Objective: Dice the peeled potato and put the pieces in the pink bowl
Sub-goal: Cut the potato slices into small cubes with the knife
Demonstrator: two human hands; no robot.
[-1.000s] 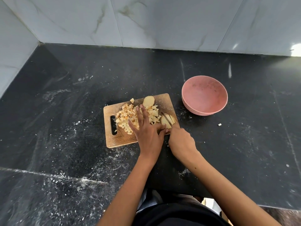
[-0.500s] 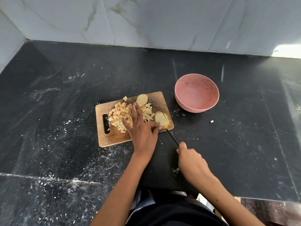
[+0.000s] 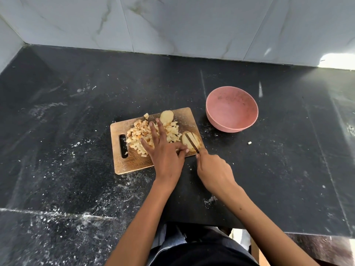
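A wooden cutting board [image 3: 132, 162] lies on the black counter with a pile of diced potato [image 3: 137, 134] on it. One round potato slice [image 3: 166, 116] sits at the board's far edge. A second potato slice [image 3: 189, 140], scored with cuts, lies at the board's right corner. My left hand [image 3: 165, 158] spreads straight fingers over the dice, and its thumb and forefinger tips touch the scored slice. My right hand [image 3: 213, 171] grips a knife [image 3: 192, 144] whose blade lies across that slice. To the right of the board stands the pink bowl [image 3: 211, 120], with no potato in it.
One stray potato bit [image 3: 249, 143] lies on the counter right of the board. White starchy smears cover the counter's near left part. A marble-tiled wall [image 3: 172, 25] closes the back and left. The counter's front edge runs just before my body.
Half a second ago my right hand was drawn back toward me with the knife tip at the board's edge. It has pushed forward again, so the blade is over the slice. My left hand stayed put.
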